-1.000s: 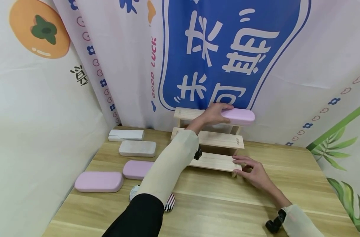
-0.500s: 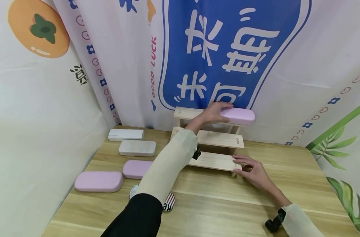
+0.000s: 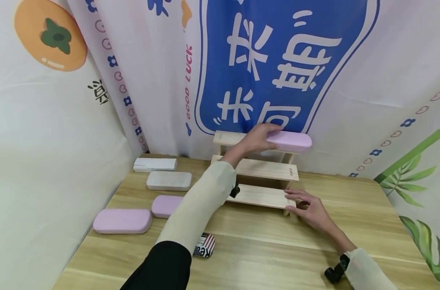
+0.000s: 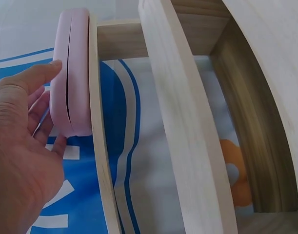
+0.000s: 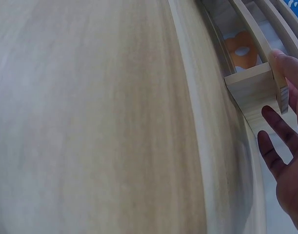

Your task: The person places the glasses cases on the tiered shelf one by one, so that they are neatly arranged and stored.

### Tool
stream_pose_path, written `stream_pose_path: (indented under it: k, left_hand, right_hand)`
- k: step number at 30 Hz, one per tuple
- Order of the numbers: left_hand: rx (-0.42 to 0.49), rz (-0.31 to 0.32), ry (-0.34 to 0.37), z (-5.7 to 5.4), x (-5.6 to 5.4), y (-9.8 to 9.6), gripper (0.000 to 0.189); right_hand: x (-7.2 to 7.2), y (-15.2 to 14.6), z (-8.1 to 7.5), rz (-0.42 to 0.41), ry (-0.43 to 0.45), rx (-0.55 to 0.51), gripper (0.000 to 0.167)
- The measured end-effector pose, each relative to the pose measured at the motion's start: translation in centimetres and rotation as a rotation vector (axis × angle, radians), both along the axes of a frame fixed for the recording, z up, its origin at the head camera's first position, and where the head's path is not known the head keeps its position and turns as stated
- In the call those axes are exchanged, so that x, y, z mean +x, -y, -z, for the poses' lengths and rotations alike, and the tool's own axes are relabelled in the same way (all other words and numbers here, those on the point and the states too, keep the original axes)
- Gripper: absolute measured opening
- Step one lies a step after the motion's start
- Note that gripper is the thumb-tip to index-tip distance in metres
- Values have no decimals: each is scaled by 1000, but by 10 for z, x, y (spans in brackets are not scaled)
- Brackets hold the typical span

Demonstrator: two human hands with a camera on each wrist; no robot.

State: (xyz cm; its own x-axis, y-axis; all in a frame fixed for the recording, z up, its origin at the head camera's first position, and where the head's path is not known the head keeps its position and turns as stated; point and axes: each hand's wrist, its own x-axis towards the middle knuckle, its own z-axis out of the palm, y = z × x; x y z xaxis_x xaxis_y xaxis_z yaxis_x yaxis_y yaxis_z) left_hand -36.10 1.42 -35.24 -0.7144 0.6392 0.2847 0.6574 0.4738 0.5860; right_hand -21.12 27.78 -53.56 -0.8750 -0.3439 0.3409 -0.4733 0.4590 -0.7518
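Note:
A pink glasses case (image 3: 292, 141) lies along the right end of the top tier of a pale wooden three-tier stand (image 3: 270, 169). My left hand (image 3: 257, 139) straddles its left end, thumb on the near side and fingers behind. In the left wrist view, the thumb of that hand (image 4: 29, 107) lies against the case (image 4: 78, 73), whose lid seam is closed. My right hand (image 3: 312, 211) pinches the right end of the bottom tier. Close up in the right wrist view, a fingertip of the right hand (image 5: 290, 126) presses the board's end while other fingers spread beside it.
Left on the wooden table (image 3: 256, 257) are two more pink cases (image 3: 122, 221), a grey case (image 3: 169, 181) and a white case (image 3: 154, 164). A striped, lettered case (image 3: 204, 245) is partly hidden under my left arm. A printed cloth (image 3: 169, 80) hangs behind the stand.
My left hand has slid slightly left along the pink glasses case, uncovering more of its left end. The case stays in place on the top tier. My right hand has not moved.

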Motion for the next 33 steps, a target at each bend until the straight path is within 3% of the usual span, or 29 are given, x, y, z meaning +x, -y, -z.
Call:
stream_pose_path:
  k: [5, 13, 25, 33]
  left_hand:
    - [48, 10, -6, -1, 8, 11, 63]
    - [107, 16, -24, -11, 24, 30, 61]
    - [142, 91, -33, -23, 50, 56, 63]
    - [84, 117, -57, -29, 68, 75, 69]
  right_hand:
    - [0, 0, 1, 8, -5, 9, 37]
    - [0, 0, 1, 14, 6, 7, 35]
    - [-1, 1, 0, 20, 12, 23, 35]
    - [-1, 0, 1, 25, 9, 27, 34]
